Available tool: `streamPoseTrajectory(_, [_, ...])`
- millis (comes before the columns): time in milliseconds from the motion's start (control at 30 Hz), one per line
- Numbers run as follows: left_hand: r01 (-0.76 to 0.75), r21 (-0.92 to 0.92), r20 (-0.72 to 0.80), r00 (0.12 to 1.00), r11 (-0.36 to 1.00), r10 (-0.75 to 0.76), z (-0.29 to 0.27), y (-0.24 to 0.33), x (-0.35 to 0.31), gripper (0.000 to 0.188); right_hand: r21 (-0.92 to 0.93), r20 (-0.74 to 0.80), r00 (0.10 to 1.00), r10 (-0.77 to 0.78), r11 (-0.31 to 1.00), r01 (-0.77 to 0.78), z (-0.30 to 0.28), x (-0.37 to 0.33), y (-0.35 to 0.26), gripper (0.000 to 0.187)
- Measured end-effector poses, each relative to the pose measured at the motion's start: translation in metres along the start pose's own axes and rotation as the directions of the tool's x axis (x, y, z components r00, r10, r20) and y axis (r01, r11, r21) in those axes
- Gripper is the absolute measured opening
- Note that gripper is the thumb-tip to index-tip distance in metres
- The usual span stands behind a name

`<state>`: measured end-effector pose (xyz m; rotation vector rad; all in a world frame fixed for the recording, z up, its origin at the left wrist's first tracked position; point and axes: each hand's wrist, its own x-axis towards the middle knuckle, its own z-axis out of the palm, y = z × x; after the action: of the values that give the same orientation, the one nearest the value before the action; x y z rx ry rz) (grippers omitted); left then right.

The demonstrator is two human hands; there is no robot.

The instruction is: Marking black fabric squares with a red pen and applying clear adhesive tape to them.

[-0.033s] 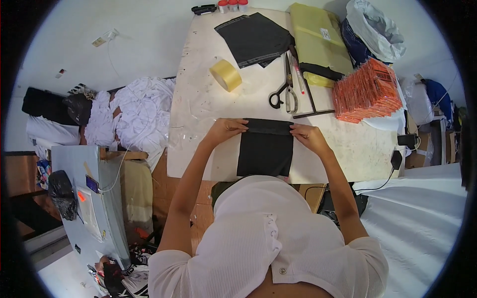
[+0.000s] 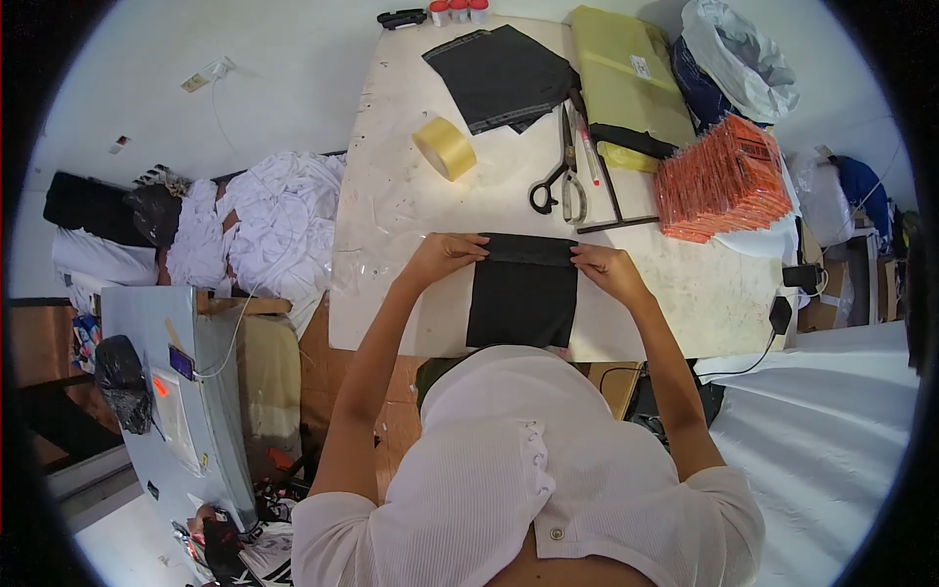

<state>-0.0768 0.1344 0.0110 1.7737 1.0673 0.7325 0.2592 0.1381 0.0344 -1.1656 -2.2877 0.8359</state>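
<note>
A black plastic mailing bag [image 2: 522, 298] lies flat at the table's near edge, right in front of me. A folded band, its flap, runs across the far end. My left hand [image 2: 450, 256] pinches the far left corner between thumb and fingers. At the opposite corner, my right hand [image 2: 608, 266] grips the same band in a similar pinch. The bag's near edge reaches down to my shirt. Beyond it on the table are a roll of yellowish tape [image 2: 444, 149] and black-handled scissors [image 2: 561, 176].
More black bags [image 2: 501, 78] lie at the back of the table [image 2: 391, 127]. To the right are a metal square ruler [image 2: 614, 201], a red-tipped pen [image 2: 590, 152], a yellow package [image 2: 626, 68] and stacked orange packets in clear plastic [image 2: 722, 181]. White cloth [image 2: 284, 210] is heaped left of the table.
</note>
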Motion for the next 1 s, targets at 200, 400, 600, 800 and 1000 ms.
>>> streamPoseTrajectory(200, [-0.018,0.014,0.004,1.0,1.0,0.018,0.0,-0.003,0.0,0.017,-0.024,-0.01,1.0,0.002,1.0,-0.003,0.002,-0.002,0.001,0.013])
streamPoseTrajectory(400, [-0.086,0.074,0.016,0.996,0.994,0.085,0.0,-0.006,-0.001,0.018,-0.137,0.012,0.999,-0.045,0.989,0.046,0.006,-0.004,0.002,0.013])
streamPoseTrajectory(600, [-0.18,0.348,0.118,0.982,0.92,0.148,-0.004,0.005,-0.007,0.021,-0.281,0.032,0.999,0.015,0.96,-0.006,0.013,-0.014,-0.005,0.022])
streamPoseTrajectory(800, [-0.144,0.739,0.141,0.988,0.659,0.057,-0.001,0.022,-0.028,0.032,-0.476,-0.086,0.994,-0.065,0.879,0.017,0.024,-0.018,-0.021,0.031])
streamPoseTrajectory(1000, [-0.119,0.792,-0.144,0.917,0.599,0.372,0.061,0.05,-0.001,0.042,-0.405,-0.122,0.992,-0.033,0.914,-0.019,0.074,0.009,-0.068,0.058])
